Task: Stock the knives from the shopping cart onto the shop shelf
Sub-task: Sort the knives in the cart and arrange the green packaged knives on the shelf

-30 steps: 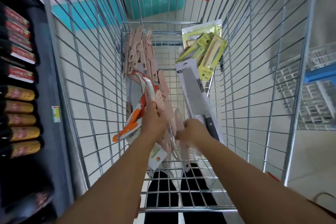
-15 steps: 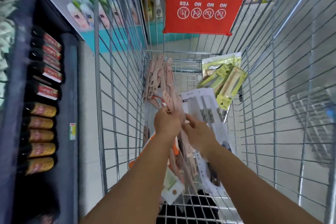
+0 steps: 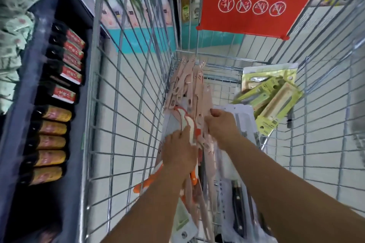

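Both my hands are down inside the wire shopping cart (image 3: 126, 104). My left hand (image 3: 177, 154) grips a bundle of packaged orange-and-white knives (image 3: 186, 122), with more orange handles (image 3: 146, 184) sticking out below my wrist. My right hand (image 3: 221, 124) pinches pale pink sheathed knives (image 3: 207, 150) from a pile of pink knives (image 3: 187, 83) leaning on the cart's left wall. A large knife in white packaging (image 3: 239, 193) lies under my right forearm. Yellow-green carded knives (image 3: 274, 102) rest in the far right corner.
A dark shop shelf (image 3: 23, 124) runs along the left, holding rows of red and yellow labelled packs (image 3: 53, 142). A red warning flap (image 3: 256, 0) hangs at the cart's far end. Tiled floor shows through the cart's wire sides.
The view has tilted up and moved closer. Both hands have moved forward in the cart; my right hand left the white knife pack and now pinches the pink knives.
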Available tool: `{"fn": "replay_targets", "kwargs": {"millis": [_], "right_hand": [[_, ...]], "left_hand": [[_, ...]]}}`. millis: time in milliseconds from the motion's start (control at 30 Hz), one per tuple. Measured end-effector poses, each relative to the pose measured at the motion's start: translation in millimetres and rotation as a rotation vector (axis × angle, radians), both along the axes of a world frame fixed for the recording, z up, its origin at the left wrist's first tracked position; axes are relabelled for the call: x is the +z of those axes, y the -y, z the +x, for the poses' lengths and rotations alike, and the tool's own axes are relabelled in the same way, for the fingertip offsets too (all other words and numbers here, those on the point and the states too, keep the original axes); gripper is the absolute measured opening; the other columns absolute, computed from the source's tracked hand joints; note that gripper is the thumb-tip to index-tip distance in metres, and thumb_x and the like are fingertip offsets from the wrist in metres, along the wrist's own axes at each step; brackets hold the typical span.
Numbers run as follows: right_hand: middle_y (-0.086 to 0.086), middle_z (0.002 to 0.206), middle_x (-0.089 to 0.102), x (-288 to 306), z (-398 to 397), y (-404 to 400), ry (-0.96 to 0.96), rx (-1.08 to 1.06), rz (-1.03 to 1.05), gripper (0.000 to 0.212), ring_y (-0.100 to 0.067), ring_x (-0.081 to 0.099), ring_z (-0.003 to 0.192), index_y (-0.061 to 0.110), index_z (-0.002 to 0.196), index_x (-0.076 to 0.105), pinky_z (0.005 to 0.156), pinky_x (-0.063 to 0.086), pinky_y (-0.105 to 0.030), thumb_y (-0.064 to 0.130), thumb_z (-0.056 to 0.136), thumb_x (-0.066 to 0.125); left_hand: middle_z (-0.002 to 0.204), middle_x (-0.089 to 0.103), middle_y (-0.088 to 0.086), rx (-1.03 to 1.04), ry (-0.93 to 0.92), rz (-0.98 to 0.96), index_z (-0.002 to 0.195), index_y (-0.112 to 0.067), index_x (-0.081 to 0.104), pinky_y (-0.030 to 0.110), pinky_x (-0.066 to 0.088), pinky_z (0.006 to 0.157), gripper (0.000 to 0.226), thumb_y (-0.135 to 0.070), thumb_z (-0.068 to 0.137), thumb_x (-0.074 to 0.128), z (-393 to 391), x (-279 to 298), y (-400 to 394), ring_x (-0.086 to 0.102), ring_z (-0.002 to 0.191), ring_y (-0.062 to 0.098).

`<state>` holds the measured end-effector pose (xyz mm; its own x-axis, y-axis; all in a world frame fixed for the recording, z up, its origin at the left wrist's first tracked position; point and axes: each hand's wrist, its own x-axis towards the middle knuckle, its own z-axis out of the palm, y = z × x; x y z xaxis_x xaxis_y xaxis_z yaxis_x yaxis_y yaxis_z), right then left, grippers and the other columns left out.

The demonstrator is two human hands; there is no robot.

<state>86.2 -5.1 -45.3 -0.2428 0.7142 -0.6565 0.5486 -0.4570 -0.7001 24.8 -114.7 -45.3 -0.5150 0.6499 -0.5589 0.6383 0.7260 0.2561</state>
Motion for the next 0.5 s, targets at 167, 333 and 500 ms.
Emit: {"fn": "replay_targets", "kwargs": {"millis": [167,333,500], "right_hand": [[-0.012,0.064,0.048,-29.4,-43.0,-39.7,0.049,0.029,0.085,0.026,-0.02,0.046,0.057,-0.014,0.089,0.062,0.049,0.033,-0.026,0.008,0.088,0.049],[-0.009,0.08,0.064,-34.4,-66.9,-58.6,0.115,0.148,0.17,0.023,-0.028,0.062,0.079,0.004,0.094,0.069,0.064,0.047,-0.028,0.009,0.091,0.047],[-0.005,0.104,0.065,-24.8,-56.4,-52.8,0.121,0.21,0.213,0.032,-0.026,0.063,0.09,0.012,0.118,0.062,0.077,0.052,-0.034,0.012,0.09,0.047]], "left_hand": [[0.136,0.041,0.007,0.029,-0.002,-0.031,0.146,-0.025,0.021,0.039,0.037,0.098,0.052,-0.034,0.098,0.039,-0.4,-6.0,4.7,0.041,0.122,0.029],[0.137,0.04,0.005,0.054,0.023,-0.005,0.147,-0.028,0.019,0.04,0.038,0.099,0.054,-0.032,0.098,0.041,-1.2,-5.4,6.6,0.039,0.124,0.028],[0.127,0.049,0.007,0.11,0.022,0.075,0.141,-0.031,0.028,0.04,0.042,0.095,0.05,-0.032,0.095,0.046,-1.9,-9.2,9.3,0.046,0.115,0.029]]}}
